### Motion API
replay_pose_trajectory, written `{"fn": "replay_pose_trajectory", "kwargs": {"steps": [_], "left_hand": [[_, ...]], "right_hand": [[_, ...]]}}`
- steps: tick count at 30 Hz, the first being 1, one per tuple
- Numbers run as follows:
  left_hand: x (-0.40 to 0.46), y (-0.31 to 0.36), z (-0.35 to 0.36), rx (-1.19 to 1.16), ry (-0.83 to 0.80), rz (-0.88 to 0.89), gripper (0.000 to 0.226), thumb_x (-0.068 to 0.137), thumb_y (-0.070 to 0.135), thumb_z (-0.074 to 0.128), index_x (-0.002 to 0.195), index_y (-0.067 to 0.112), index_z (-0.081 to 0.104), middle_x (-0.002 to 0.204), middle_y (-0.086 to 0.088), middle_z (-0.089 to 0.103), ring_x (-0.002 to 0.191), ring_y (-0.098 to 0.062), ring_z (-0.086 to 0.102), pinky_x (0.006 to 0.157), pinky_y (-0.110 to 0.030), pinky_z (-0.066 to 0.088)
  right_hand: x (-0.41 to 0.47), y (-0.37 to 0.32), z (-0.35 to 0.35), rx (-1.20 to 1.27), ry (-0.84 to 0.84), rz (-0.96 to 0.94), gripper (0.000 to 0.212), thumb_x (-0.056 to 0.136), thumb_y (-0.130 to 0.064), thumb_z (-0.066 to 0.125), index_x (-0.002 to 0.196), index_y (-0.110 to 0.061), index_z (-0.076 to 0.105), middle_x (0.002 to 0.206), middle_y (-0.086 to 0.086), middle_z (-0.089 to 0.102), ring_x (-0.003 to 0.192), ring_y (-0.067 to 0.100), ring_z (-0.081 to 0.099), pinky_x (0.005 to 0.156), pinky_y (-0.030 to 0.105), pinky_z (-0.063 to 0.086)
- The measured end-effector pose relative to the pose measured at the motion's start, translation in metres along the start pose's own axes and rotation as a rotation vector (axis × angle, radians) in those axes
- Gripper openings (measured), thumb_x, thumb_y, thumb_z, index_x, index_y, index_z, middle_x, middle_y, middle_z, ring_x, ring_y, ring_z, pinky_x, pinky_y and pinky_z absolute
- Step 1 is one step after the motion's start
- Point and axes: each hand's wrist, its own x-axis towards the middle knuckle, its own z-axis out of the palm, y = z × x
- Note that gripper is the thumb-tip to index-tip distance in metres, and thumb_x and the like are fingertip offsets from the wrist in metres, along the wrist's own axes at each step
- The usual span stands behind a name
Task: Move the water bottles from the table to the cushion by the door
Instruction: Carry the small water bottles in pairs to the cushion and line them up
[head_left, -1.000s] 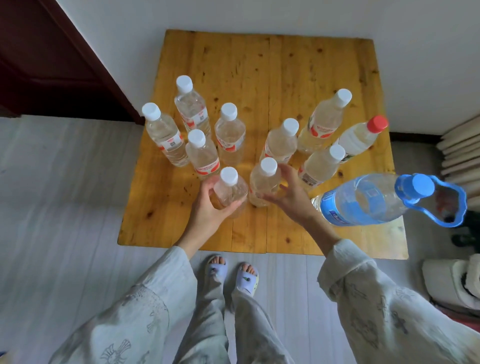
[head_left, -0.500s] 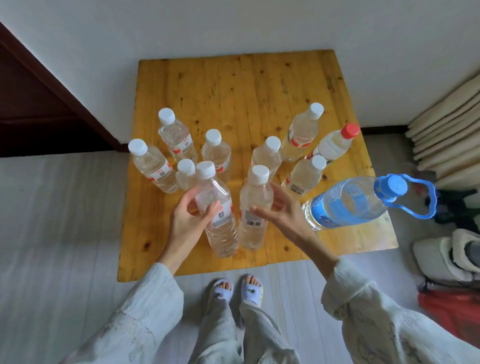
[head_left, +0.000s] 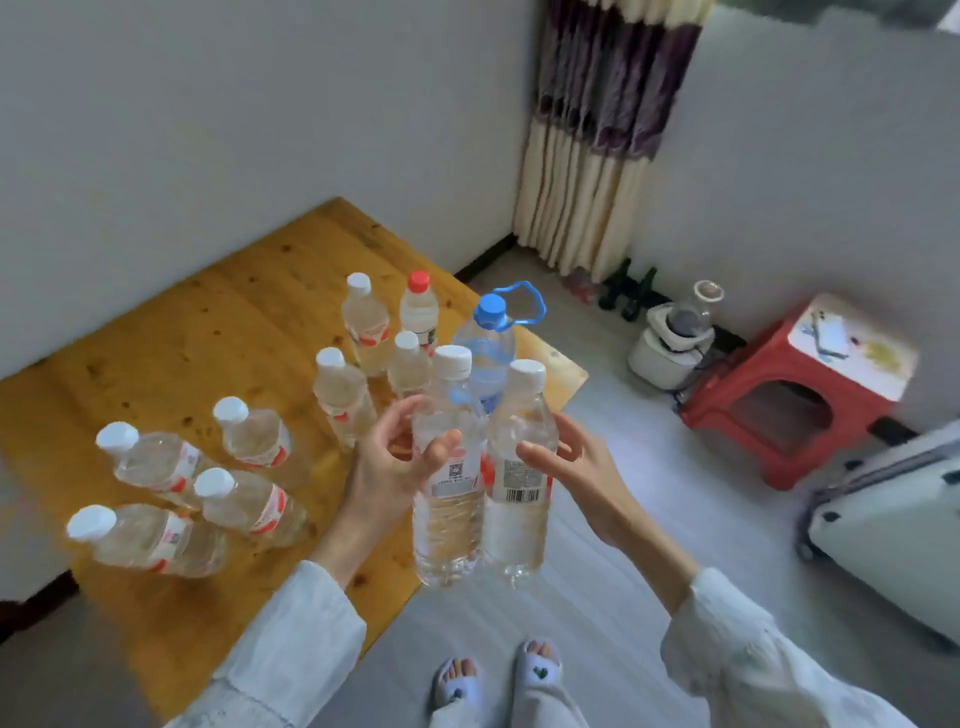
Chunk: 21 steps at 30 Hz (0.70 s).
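White walls, striped curtain, red stool

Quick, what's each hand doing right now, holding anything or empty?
Left hand: closed around the left lifted bottle, held clear of the table.
Right hand: fingers on the right lifted bottle, holding it beside the other.

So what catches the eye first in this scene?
Two clear water bottles held up side by side in the middle, one in the left hand, one in the right hand. Behind them, more bottles crowd the yellow wooden table, including a big blue-capped bottle. A red stool stands right.
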Motion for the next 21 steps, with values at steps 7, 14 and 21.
{"fn": "replay_pose_trajectory", "kwargs": {"steps": [7,14,21], "left_hand": [[-0.039,0.041,0.137,-0.022,-0.418,0.097,0.077,0.049,0.053,0.069,0.116,0.018,0.055,0.093,0.001,0.067,0.073,-0.003,0.067,0.055,-0.015,0.050],[-0.152,0.081,0.296,-0.005,-0.760,0.180,0.069,0.057,0.034,0.083,0.117,0.016,0.055,0.101,-0.017,0.066,0.088,-0.039,0.066,0.072,-0.038,0.057],[-0.295,0.099,0.450,-0.030,-1.035,0.248,0.047,0.071,0.010,0.071,0.115,0.017,0.057,0.102,-0.018,0.067,0.081,-0.017,0.065,0.067,-0.016,0.054]], "right_hand": [[-0.137,0.006,-0.108,0.028,0.423,-0.072,0.057,0.054,-0.039,0.075,0.108,-0.032,0.057,0.104,-0.005,0.067,0.091,0.000,0.063,0.068,0.011,0.050],[-0.320,0.037,-0.209,0.022,0.812,-0.102,0.076,0.047,-0.052,0.071,0.115,-0.024,0.054,0.102,-0.004,0.066,0.086,-0.001,0.064,0.064,0.012,0.050],[-0.507,0.078,-0.298,0.035,1.101,-0.081,0.052,0.047,-0.045,0.076,0.094,-0.034,0.058,0.088,-0.008,0.068,0.079,0.003,0.064,0.065,0.016,0.052]]}}
